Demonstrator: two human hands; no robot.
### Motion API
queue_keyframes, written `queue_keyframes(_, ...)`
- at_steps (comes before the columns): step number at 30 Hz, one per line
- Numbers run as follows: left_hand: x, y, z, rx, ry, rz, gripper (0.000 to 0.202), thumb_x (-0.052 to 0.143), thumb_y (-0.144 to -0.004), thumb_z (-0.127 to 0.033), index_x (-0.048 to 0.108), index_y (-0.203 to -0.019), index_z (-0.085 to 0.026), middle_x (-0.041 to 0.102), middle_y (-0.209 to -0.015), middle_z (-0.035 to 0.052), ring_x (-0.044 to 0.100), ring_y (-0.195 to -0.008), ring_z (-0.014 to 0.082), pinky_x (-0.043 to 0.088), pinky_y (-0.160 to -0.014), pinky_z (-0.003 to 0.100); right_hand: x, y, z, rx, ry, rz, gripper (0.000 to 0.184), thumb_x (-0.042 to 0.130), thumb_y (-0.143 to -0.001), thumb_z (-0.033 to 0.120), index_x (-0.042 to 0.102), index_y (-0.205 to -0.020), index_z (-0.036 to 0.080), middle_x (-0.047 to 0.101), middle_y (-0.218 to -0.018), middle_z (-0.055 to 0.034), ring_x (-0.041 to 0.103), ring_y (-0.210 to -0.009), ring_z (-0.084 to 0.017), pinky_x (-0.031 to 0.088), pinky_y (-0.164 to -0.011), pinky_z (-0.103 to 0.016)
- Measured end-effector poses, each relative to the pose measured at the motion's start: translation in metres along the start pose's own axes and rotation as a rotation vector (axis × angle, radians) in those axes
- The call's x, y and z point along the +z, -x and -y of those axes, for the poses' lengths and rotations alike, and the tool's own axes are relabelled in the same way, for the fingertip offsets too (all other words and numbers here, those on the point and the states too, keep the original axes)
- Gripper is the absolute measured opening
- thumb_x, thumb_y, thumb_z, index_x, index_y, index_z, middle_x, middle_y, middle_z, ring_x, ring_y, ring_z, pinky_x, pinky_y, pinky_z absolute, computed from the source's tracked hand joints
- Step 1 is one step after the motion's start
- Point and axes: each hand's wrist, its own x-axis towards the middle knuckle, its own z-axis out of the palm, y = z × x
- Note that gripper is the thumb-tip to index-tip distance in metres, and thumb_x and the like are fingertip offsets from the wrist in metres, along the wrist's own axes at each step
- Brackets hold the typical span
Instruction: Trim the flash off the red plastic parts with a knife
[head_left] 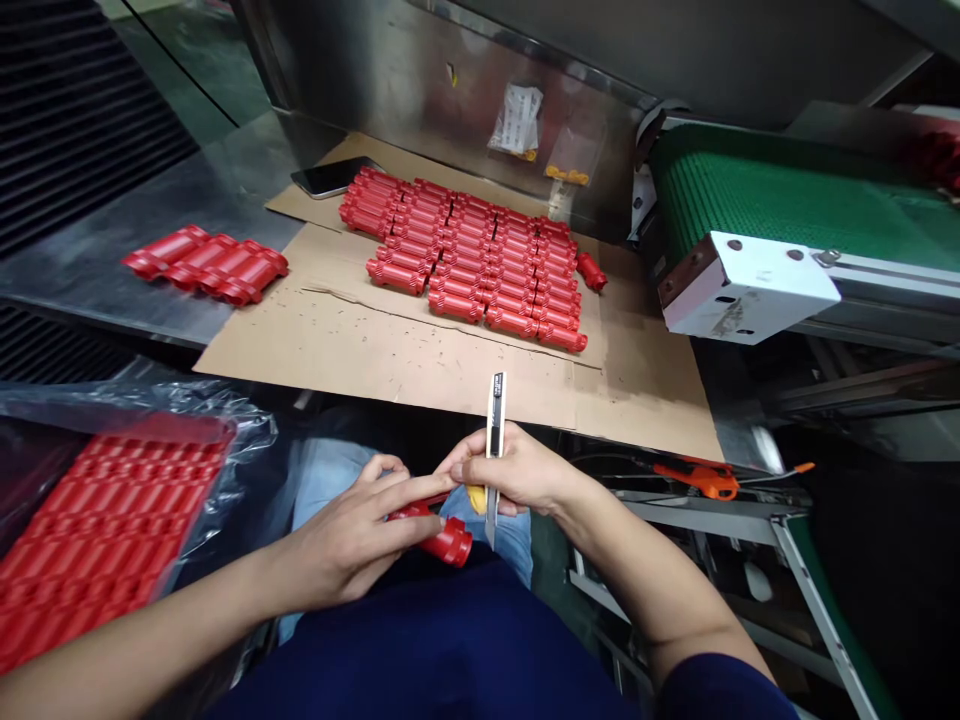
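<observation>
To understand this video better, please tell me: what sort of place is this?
Probably a factory workshop: a green conveyor belt, rows of identical red plastic parts on cardboard, and a utility knife in the right hand beside another red part in the left hand.

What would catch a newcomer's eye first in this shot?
The bright red moulded plastic parts stand out most, laid in tight rows on a cardboard sheet at the centre. Nearer the camera, the right hand holds a utility knife upright, close to a red part in the left hand. A large red moulded sheet fills the lower left, and a green conveyor belt runs across the upper right.
</observation>
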Motion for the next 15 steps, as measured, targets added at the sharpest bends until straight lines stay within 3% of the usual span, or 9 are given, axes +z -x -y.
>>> queue_keyframes(5,-0.0006,-0.0015,0.001,0.021,0.022,0.021,0.05,0.051,-0.098,0.01,0.065,-0.137,-0.019,0.064,-0.156,0.022,0.068,-0.114,0.0256,0.042,-0.106,0.052,-0.0007,-0.0013,-0.0036,-0.014,0.003,0.035,0.012,0.074,-0.084,0.023,0.081,-0.091,0.015,0.06,-0.047,0.0091,0.045,-0.03,-0.006,0.034,-0.029,-0.015)
queue_keyframes(15,-0.0058,-0.0044,0.003,0.059,-0.059,0.04,0.048,0.052,-0.097,0.007,0.066,-0.134,-0.02,0.069,-0.152,0.0198,0.069,-0.095,0.0221,0.044,-0.104,0.052,0.0016,-0.0018,-0.0011,-0.012,-0.014,0.096,0.019,0.08,-0.078,0.024,0.077,-0.094,0.015,0.065,-0.053,0.0087,0.045,-0.032,-0.005,0.036,-0.03,-0.014)
